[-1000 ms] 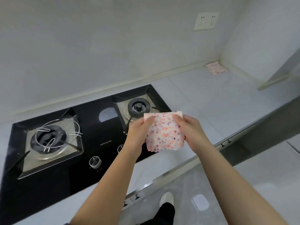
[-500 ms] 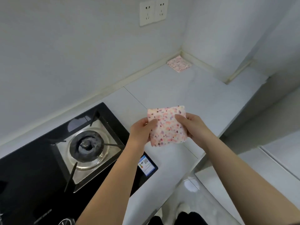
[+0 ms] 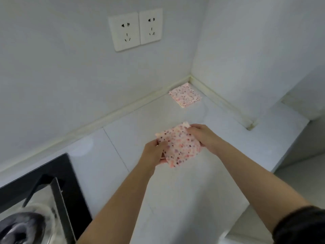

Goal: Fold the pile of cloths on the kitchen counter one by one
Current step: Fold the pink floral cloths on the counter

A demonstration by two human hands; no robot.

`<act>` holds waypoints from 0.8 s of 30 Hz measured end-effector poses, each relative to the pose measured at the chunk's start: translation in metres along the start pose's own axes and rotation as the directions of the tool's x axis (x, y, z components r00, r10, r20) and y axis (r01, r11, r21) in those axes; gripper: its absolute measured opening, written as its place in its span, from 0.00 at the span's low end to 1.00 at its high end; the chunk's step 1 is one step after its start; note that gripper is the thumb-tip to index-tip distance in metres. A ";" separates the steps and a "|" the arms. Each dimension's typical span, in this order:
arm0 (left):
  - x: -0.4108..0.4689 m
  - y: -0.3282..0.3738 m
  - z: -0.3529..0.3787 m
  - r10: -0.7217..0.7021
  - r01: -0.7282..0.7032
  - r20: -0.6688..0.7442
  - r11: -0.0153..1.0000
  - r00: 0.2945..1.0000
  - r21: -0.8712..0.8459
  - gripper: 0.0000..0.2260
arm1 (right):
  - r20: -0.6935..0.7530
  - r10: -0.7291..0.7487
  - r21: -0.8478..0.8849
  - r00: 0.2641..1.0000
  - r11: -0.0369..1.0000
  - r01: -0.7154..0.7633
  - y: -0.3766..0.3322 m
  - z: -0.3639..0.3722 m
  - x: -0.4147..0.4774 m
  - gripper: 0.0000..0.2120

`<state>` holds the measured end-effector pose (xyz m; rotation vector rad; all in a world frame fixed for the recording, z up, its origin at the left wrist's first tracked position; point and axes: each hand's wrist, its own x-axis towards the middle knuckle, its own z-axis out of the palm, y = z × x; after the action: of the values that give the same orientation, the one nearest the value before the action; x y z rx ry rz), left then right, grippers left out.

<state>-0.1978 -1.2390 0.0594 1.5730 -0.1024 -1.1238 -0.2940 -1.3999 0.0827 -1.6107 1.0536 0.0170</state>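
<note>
Speckled cloth [image 3: 180, 147], pink-white with small red and purple dots, is folded into a rough square and held over the pale bench [image 3: 175, 194], some way out from the wall corner. The left grip [image 3: 153, 153] pinches its near-left edge, thumb on top and fingers under the fabric. The right grip [image 3: 202, 136] is closed on the far-right edge, its fingers curled over the cloth near the upper corner. The cloth lies tilted between the two hands, its lower corner pointing toward the person; whether it touches the bench cannot be told.

A second cloth [image 3: 184, 95] of the same print lies flat and folded on the bench, tucked into the corner where the two walls meet, well apart from the held one. On the wall above and to the left sit two white sockets [image 3: 135, 30] side by side. At the lower left a black hob [image 3: 70, 182] is set into the bench, with a blurred burner [image 3: 22, 228] at the frame edge. A dark sleeve [image 3: 302, 226] covers the right arm near the lower right corner.
</note>
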 end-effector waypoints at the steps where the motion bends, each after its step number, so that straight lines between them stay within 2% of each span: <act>1: 0.017 0.008 0.010 -0.011 0.011 -0.011 1.000 1.000 -0.018 0.08 | 0.020 0.005 -0.015 1.000 1.000 -0.004 -0.004 -0.012 0.018 0.09; 7: 0.124 0.059 0.064 -0.029 0.024 -0.080 0.998 0.996 -0.060 0.09 | -0.051 -0.075 -0.115 0.996 0.991 0.069 -0.031 -0.073 0.125 0.13; 10: 0.168 0.083 0.084 -0.028 0.024 -0.117 0.999 0.993 -0.040 0.10 | -0.081 -0.108 -0.158 0.991 0.983 0.094 -0.040 -0.093 0.180 0.11; 13: 0.210 0.104 0.100 -0.017 0.018 -0.156 1.000 0.988 0.001 0.10 | -0.150 -0.148 -0.201 0.978 0.973 0.117 -0.046 -0.103 0.230 0.14; 19: 0.271 0.114 0.114 0.066 0.019 -0.309 0.964 0.949 0.265 0.10 | -0.227 -0.316 -0.407 0.921 0.890 0.205 -0.045 -0.097 0.288 0.14; 24: 0.297 0.109 0.117 0.146 0.066 -0.380 0.868 0.913 0.491 0.13 | -0.291 -0.484 -0.657 0.825 0.728 0.195 -0.032 -0.082 0.316 0.17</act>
<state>-0.0652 -1.5397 -0.0171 2.2306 -0.1533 -0.7385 -0.1269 -1.6592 -0.0299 -2.4823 1.1297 -0.3225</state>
